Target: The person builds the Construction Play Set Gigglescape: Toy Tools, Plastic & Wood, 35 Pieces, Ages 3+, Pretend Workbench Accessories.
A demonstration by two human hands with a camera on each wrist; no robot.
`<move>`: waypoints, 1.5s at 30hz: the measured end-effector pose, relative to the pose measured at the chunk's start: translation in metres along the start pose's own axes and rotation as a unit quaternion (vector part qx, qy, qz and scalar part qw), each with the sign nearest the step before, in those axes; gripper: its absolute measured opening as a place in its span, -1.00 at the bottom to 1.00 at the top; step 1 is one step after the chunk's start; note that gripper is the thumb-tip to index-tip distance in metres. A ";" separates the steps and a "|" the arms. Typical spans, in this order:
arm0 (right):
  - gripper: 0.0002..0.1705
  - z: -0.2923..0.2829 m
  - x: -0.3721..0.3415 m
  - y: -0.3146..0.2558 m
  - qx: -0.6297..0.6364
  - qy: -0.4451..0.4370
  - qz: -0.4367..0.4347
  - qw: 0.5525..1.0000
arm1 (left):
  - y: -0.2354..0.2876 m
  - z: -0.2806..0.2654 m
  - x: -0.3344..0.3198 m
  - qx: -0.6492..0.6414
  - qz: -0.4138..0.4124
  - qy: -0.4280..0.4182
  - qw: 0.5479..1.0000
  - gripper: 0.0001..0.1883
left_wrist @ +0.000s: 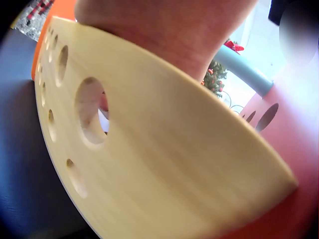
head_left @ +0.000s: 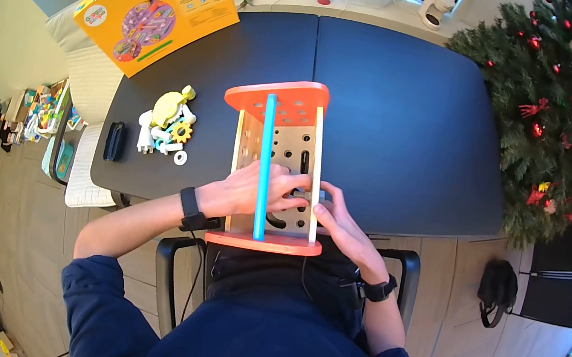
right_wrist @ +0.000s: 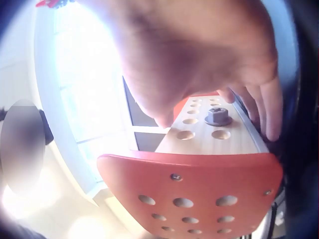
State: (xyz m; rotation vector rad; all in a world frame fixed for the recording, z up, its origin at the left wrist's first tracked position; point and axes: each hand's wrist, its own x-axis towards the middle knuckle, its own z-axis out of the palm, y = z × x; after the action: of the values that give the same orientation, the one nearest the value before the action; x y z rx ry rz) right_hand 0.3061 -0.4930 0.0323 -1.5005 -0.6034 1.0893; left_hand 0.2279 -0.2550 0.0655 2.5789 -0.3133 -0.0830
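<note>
A wooden box with orange-red end panels (head_left: 264, 242) and a blue rod (head_left: 267, 152) stands at the near table edge. My left hand (head_left: 246, 188) reaches inside beneath the rod, its fingers around a small grey piece (head_left: 301, 194) at the right side panel. In the left wrist view a holed wooden panel (left_wrist: 149, 144) hides the fingers. Outside the right panel, my right hand (head_left: 349, 234) has thumb and fingers spread beside it. The right wrist view shows a grey hex bolt head (right_wrist: 218, 117) on the holed wood, below the right hand (right_wrist: 199, 55), not held between its fingertips.
Yellow, white and blue toy parts (head_left: 168, 119) lie in a pile left of the box, near a dark case (head_left: 115, 141). A large yellow carton (head_left: 160, 3) stands at the back left. A decorated tree (head_left: 549, 118) is beyond the table's right side.
</note>
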 end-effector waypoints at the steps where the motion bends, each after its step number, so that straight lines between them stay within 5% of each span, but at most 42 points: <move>1: 0.01 -0.001 0.001 -0.003 0.057 -0.023 0.029 0.998 | 0.001 -0.001 0.000 0.001 0.002 0.001 1.000 -0.62; 7: 0.23 0.014 0.010 0.001 0.135 -0.001 0.011 0.991 | -0.001 -0.002 -0.004 -0.034 -0.004 0.041 0.999 -0.63; 12: 0.14 0.014 0.009 -0.017 0.127 0.064 -0.017 0.990 | -0.002 -0.022 -0.009 -0.054 0.018 0.022 0.998 -0.63; 15: 0.13 0.005 0.004 -0.046 0.104 0.094 -0.056 0.989 | -0.014 -0.029 -0.029 0.094 0.053 0.117 0.987 -0.61; 16: 0.12 0.002 0.003 -0.056 0.090 0.095 -0.097 0.987 | -0.005 -0.040 -0.038 0.106 -0.002 0.128 0.986 -0.61; 18: 0.12 0.000 -0.002 -0.083 -0.034 0.149 -0.154 0.976 | -0.005 -0.049 -0.051 0.142 0.005 0.206 0.968 -0.62; 21: 0.13 0.000 -0.007 -0.116 -0.294 0.225 -0.227 0.901 | -0.004 -0.050 -0.077 0.009 -0.079 0.260 0.962 -0.69; 24: 0.13 -0.008 0.002 -0.118 -0.558 0.245 -0.333 0.720 | -0.030 -0.043 -0.103 -0.067 -0.169 0.239 0.954 -0.75; 28: -0.02 -0.022 0.024 -0.102 -0.687 0.181 -0.404 0.576 | -0.069 -0.037 -0.129 -0.069 -0.258 0.271 0.925 -0.80; 33: -0.25 -0.023 0.044 -0.084 -0.724 0.151 -0.403 0.539 | -0.109 -0.039 -0.138 0.026 -0.291 0.303 0.907 -0.81; 45: -0.34 -0.047 0.053 -0.046 -0.763 0.134 -0.401 0.488 | -0.150 -0.040 -0.107 0.166 -0.308 0.293 0.890 -0.79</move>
State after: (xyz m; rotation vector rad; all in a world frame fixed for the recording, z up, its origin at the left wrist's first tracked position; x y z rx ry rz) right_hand 0.3791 -0.4598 0.0571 -2.1836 -2.0574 -0.8766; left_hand 0.1593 -0.0850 0.0217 2.7715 0.7803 0.5603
